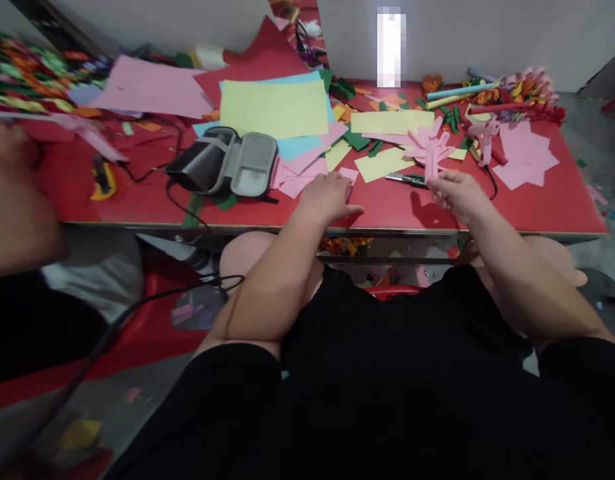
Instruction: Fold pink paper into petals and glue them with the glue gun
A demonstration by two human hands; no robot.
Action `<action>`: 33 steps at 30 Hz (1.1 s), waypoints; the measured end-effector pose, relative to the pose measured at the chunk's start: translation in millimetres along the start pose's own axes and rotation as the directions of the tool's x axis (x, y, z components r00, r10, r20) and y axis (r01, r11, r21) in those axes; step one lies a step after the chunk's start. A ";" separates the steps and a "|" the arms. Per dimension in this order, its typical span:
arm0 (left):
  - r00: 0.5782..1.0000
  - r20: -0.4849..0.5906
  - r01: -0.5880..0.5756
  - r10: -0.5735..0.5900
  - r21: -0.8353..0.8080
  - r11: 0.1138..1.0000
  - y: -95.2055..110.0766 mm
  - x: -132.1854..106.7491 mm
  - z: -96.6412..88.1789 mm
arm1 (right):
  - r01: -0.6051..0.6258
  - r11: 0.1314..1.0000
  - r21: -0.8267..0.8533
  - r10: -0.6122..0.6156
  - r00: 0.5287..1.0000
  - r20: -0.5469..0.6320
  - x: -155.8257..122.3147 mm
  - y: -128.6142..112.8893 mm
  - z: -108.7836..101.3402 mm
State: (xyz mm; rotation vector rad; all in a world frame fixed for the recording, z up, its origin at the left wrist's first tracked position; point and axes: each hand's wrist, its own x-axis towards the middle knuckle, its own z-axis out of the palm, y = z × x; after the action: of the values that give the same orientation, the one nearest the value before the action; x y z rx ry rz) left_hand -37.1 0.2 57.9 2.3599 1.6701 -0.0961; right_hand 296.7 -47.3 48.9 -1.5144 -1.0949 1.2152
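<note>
My right hand (454, 192) pinches the lower end of a pink fringed paper piece (432, 150), its cut strips fanning out at the top. Just behind that hand a utility knife (408, 179) lies on the red table (387, 210). My left hand (330, 197) rests with fingers and thumb apart at the near side of some pink paper pieces (304, 179); it grips nothing that I can see. A pink glue gun (484, 141) stands to the right of the fringed piece, beside pointed pink paper sheets (527, 155).
Left of my hands sits an open grey case (254, 167) holding a dark device. Yellow paper sheets (274, 107) are stacked behind it. A co-worker's arm (17, 200) reaches in at far left, near another pink glue gun (94, 137) and a yellow cutter (104, 179). Paper flowers (534, 87) lie back right.
</note>
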 end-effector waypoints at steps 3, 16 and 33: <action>0.993 0.094 -0.076 0.074 0.020 0.997 17.0 -7.2 5.8 | 0.082 0.988 -0.128 -0.081 0.997 0.011 11.5 -3.6 1.0; 0.912 0.166 -0.387 0.374 0.054 0.920 21.1 -1.4 5.5 | 0.383 0.542 -0.748 -0.179 0.922 0.342 31.4 -7.7 -23.9; 0.898 0.102 -0.376 0.427 -0.323 0.868 -12.5 5.8 -22.6 | 0.603 0.256 -0.755 -0.435 0.770 0.468 128.3 -30.1 -68.2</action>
State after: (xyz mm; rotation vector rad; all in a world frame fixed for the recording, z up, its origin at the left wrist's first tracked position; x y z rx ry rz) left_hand -48.9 14.9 76.5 2.3337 1.0026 0.0287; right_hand 377.6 76.5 60.4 -1.4907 -2.3893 0.1834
